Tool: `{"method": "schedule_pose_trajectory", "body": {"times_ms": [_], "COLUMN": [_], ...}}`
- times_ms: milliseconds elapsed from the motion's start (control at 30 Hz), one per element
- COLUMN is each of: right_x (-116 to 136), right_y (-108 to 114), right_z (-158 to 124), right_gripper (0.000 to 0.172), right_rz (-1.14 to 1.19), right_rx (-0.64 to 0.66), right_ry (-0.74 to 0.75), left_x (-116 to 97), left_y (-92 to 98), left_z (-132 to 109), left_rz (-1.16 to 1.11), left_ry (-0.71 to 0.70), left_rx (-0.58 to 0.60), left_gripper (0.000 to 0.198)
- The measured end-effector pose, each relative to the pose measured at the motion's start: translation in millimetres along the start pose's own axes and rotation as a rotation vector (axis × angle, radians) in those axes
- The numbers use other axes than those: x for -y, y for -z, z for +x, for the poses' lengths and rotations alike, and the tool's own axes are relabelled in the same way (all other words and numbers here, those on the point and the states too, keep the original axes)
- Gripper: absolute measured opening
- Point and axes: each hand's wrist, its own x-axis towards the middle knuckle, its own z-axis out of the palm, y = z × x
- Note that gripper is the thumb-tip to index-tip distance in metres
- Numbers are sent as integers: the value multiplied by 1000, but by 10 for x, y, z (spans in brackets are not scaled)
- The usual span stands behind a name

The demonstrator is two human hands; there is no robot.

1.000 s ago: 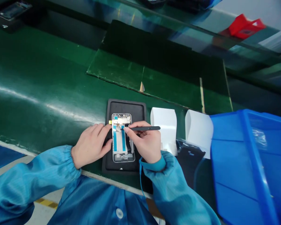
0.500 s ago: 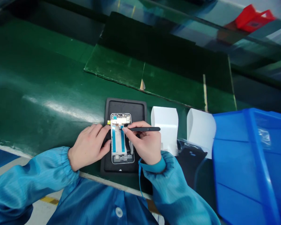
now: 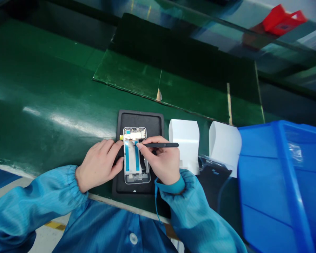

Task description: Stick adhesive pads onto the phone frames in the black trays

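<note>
An opened smartphone (image 3: 130,158) with its inner boards, a pale middle and blue strips showing lies on a black tray (image 3: 123,189). My left hand (image 3: 101,163) rests at its left edge, thumb and forefinger apart and both touching or nearly touching the frame. Between the thumb and fingers of my right hand (image 3: 163,160) is a slim black pen-like tool (image 3: 163,144). It lies nearly level, with its narrow end over the upper middle of the phone; whether that end touches is too small to tell. A small yellow tab (image 3: 121,137) sticks out at the phone's upper left.
Two curled white sheets (image 3: 184,140) stand right of the tray, with a dark flat piece (image 3: 213,182) by them. A big blue bin (image 3: 263,175) fills the right side. Behind lies a green board (image 3: 137,79); a red holder (image 3: 283,21) is at the back right.
The whole view has shifted very slightly. Both hands, the tool and the phone keep their places relative to one another.
</note>
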Motion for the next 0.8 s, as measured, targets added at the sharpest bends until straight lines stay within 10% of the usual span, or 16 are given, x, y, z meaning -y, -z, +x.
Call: {"method": "schedule_pose_trajectory", "body": {"times_ms": [800], "right_x": [-14], "right_y": [0], "right_z": [3], "right_gripper": [10], "right_rz": [-25], "right_rx": [9], "right_ry": [-11], "left_x": [-13], "left_y": [8], "left_z": [7], "left_rz": [11], "left_ry": [-5], "left_rx": [6], "left_gripper": [33]}}
